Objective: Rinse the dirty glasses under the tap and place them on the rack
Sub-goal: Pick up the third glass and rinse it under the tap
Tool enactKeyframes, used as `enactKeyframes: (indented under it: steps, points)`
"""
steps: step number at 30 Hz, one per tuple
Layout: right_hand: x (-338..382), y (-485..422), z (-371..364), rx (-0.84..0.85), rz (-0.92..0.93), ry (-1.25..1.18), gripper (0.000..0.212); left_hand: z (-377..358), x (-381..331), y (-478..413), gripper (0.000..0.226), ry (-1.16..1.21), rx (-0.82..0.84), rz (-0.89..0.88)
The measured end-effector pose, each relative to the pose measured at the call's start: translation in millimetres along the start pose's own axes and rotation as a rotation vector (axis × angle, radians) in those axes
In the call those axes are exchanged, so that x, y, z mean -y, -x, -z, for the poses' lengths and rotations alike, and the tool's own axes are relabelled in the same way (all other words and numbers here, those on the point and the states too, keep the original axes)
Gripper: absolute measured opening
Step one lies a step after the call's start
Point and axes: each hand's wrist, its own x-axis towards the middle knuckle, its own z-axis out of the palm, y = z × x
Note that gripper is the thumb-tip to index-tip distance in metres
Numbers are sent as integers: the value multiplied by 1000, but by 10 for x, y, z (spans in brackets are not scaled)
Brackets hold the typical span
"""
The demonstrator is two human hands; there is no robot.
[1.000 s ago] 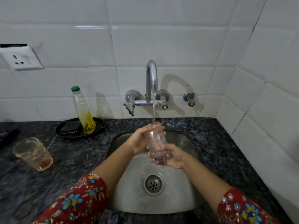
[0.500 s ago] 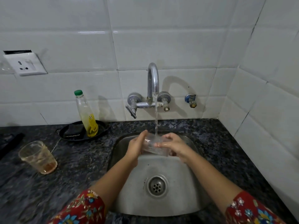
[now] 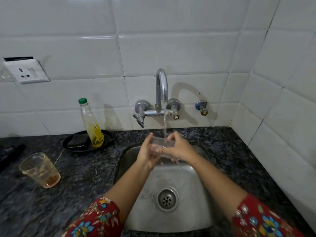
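Clear glass (image 3: 161,145), sideways under tap (image 3: 161,93) stream, gripped by left hand (image 3: 147,152) and right hand (image 3: 179,149); dirty glass (image 3: 41,170), oil bottle (image 3: 91,124) left of hands.

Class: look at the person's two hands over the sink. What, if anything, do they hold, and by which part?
Both hands hold one clear glass under the running water: the left hand and the right hand each grip its side wall.

dark counter (image 3: 89,170): glass (image 3: 40,170), tray (image 3: 89,142)
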Motion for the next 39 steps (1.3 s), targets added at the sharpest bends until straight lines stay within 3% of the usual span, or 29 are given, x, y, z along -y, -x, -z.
enactKeyframes:
  steps: [2, 5, 7, 9, 10, 11, 14, 15, 17, 19, 20, 23, 26, 31, 36, 39]
  points:
    - [-196, 130, -31, 82, -42, 23, 64, -64, 43, 10, 80, -159, 41, -75]
    - [-350, 260, -164, 24, -54, -46, 52, -192, 94, 71, 86, -383, 87, -190]
    - [-383, 288, -164, 133, -105, -341, 41, -208, 48, 88, 69, -411, 196, -137]
    - [-370, 329, -117, 331, -169, -681, 31, -185, -17, 106, 38, -313, 371, -5]
    - [-343, 349, -110, 360, -182, -731, 31, -180, -31, 125, 29, -280, 392, 16]
    - [-314, 348, -140, 331, -181, -697, 35, -182, -29, 122, 29, -296, 370, -10]
    - [-239, 302, -263, 34, -109, -418, 49, -267, -20, 206, 44, -498, 130, -203]
    - [-253, 282, -300, 9, -112, -440, 52, -282, -32, 236, 44, -530, 123, -228]
    - [-269, 279, -313, 82, -172, -644, 49, -286, -103, 311, 52, -582, 174, -185]
    - [-308, 282, -260, 128, -196, -788, 45, -253, -188, 325, 72, -593, 73, -175]
    - [-322, 258, -235, 103, -168, -801, 46, -235, -229, 290, 70, -569, -5, -224]
    - [-295, 226, -224, 27, -119, -649, 57, -185, -376, 174, 50, -523, -180, -357]
    - [-286, 251, -303, 121, -104, -541, 68, -202, -511, 87, 57, -519, -261, -383]
    - [-318, 178, -245, 13, -140, -605, 68, -248, -667, 41, 66, -557, -249, -523]
    - [-297, 240, -276, 75, -98, -542, 71, -263, -662, 15, 70, -599, -221, -556]
    - [-393, 244, -209, -48, -155, -557, 76, -287, -624, 73, 72, -636, -192, -574]
